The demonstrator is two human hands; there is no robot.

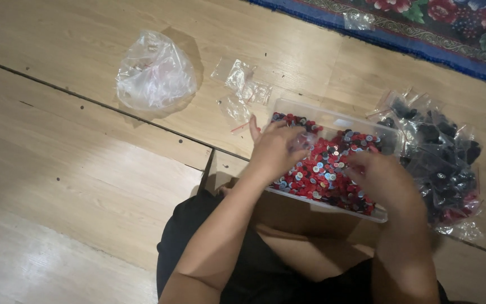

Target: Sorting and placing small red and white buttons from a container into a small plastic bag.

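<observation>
Buttons (333,169), red mostly with blue and dark ones mixed in, heaped in a clear plastic tray (333,117) on the wooden floor (85,169), near its edge by the patterned rug (423,22). Probably light, hard and slick; likely to scatter, so best pinched singly by the rim or scooped. Left hand (277,149) over the tray's left end, fingers curled narrow around a small clear bag (301,141). Right hand (381,177) blurred above the heap's right side; cannot tell whether closed or what is held. Filled bags of dark buttons (442,163) just beside the tray's right edge; crumpled plastic bag (153,73) well apart.
</observation>
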